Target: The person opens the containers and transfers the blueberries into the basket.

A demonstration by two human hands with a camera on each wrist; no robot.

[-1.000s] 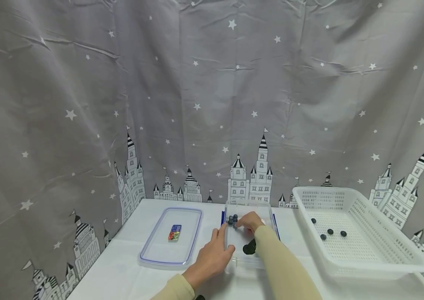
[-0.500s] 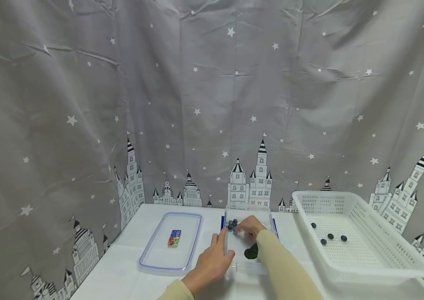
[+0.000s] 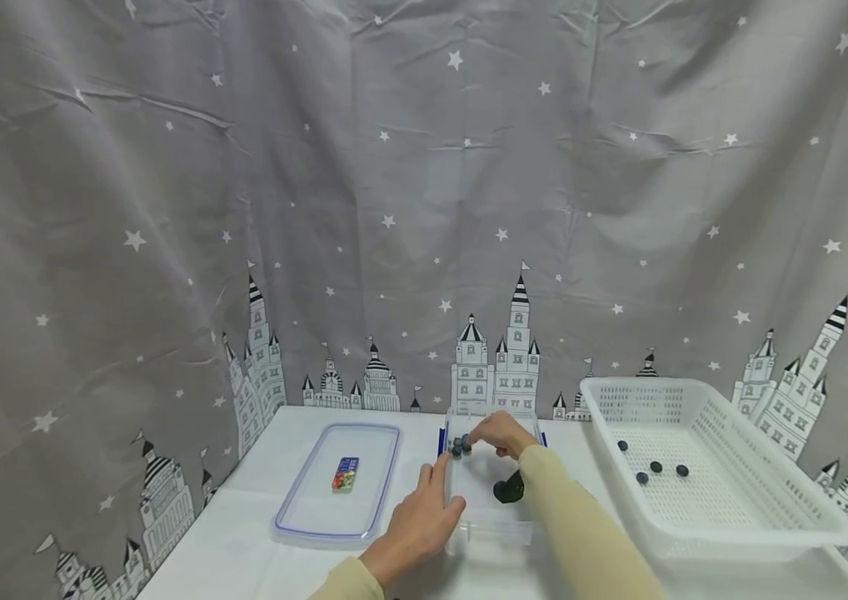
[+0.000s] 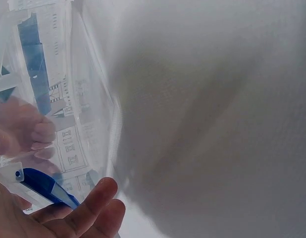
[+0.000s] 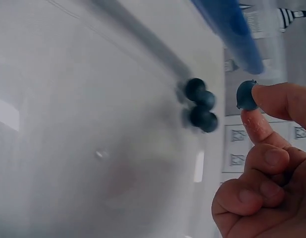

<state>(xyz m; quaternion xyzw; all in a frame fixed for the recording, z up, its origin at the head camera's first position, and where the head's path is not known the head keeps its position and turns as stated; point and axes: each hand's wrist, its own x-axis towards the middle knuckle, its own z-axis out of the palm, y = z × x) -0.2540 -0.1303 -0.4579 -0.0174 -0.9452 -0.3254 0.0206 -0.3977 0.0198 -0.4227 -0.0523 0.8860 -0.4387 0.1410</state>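
A clear lid (image 3: 315,504) lay leftmost on the surface (image 3: 225,542). The left grip (image 3: 421,515), fingers relaxed, touched the side of a clear container (image 3: 472,500) holding clustered dark berries (image 5: 198,115). Just beside these, the right grip (image 3: 501,433) pinched another berry (image 5: 246,95); placing seemed in hand, calling next for gentle release. Rightmost, a white basket (image 3: 757,540) held four loose berries (image 3: 655,467).

1 round blue berry (image 5: 247,95) | pinched in right grip (image 5: 273,173) | clear box (image 3: 475,486): open-topped, upright
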